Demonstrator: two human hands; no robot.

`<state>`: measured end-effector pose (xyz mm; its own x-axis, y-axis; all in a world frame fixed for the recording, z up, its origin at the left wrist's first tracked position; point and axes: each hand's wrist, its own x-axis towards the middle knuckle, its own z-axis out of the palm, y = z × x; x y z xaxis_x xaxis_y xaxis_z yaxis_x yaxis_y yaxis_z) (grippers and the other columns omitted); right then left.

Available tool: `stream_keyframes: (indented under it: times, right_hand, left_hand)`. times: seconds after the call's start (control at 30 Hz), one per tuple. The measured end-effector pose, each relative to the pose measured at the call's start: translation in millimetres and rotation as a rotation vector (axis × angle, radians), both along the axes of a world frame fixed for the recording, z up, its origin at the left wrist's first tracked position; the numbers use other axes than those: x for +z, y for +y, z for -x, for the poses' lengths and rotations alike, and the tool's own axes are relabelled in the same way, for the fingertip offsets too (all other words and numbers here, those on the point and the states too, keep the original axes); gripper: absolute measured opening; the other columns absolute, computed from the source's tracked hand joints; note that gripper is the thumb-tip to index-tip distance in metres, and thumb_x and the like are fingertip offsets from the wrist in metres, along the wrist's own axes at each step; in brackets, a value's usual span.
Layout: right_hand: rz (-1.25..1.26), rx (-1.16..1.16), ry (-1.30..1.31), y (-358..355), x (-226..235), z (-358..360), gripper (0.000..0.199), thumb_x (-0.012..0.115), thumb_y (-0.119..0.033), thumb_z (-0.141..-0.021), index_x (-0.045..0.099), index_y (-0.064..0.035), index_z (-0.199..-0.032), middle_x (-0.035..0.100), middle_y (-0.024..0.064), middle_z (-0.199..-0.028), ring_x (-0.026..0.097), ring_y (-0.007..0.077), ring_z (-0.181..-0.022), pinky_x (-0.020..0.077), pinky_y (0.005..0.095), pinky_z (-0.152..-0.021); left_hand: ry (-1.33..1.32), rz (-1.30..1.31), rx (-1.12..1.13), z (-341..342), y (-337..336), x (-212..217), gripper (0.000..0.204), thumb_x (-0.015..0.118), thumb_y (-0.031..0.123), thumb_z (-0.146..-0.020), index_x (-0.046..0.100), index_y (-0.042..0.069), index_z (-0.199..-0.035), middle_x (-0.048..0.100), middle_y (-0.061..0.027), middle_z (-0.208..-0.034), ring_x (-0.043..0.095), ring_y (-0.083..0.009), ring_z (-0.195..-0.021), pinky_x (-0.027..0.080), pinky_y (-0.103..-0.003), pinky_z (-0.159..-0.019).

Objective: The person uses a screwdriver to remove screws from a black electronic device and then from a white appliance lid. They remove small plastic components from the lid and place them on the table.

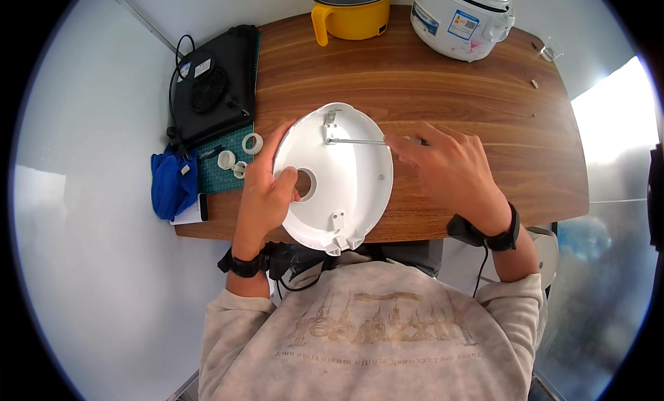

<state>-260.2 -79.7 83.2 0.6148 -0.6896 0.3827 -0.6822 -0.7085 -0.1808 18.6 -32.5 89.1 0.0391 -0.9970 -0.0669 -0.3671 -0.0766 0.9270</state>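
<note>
My left hand (268,193) grips a white oval plastic cover (358,193) by its left side, the thumb hooked at the round hole. The cover is tilted with its hollow inside facing me; a small bracket sits at its top and another near the bottom, by a hinge-like edge. In my right hand (449,159) is a screwdriver (360,141), its thin metal shaft pointing left. Its tip meets the top bracket (331,132). My right fingers wrap round the handle, which is mostly hidden.
A yellow pot (356,20) and a white rice cooker (462,24) stand at the back of the wooden table (484,110). On the left lie a black flat appliance (214,89), a blue cloth (173,185) and white rings (252,143) on a green mat (220,183).
</note>
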Motion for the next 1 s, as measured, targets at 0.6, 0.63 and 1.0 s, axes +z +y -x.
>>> stream_keyframes:
  times: [0.6,0.63,1.0]
  right_hand:
    - [-0.712,-0.126,-0.665,4,-46,0,0.025,0.060,-0.015,-0.099,0.064,-0.0049,-0.121,0.066,0.0106,-0.079,0.060,0.0209,-0.063,0.0481,0.0313,-0.062]
    - [-0.773,-0.136,-0.700,6,-51,0,0.025,0.060,-0.015,-0.099,0.064,-0.0043,-0.122,0.065,0.0090,-0.077,0.058,0.0179,-0.061,0.0469,0.0304,-0.061]
    - [-0.979,-0.183,-0.770,18,-71,3,0.028,0.059,-0.017,-0.101,0.062,-0.0050,-0.125,0.063,0.0088,-0.077,0.055,0.0142,-0.063,0.0473,0.0288,-0.063]
  left_hand:
    - [0.308,-0.029,0.169,-7,-1,-48,0.065,0.053,0.004,-0.088,0.033,-0.004,-0.149,0.063,-0.0130,-0.109,0.060,-0.0116,-0.070,0.054,-0.027,-0.068]
    - [0.310,-0.027,0.188,-5,0,-51,0.065,0.054,0.004,-0.088,0.032,-0.004,-0.149,0.062,-0.0131,-0.111,0.060,-0.0119,-0.073,0.054,-0.027,-0.070]
    - [0.328,-0.237,0.136,-18,5,-64,0.050,0.050,0.034,-0.101,0.043,0.004,-0.140,0.062,-0.0078,-0.116,0.062,-0.0156,-0.104,0.049,-0.031,-0.091]
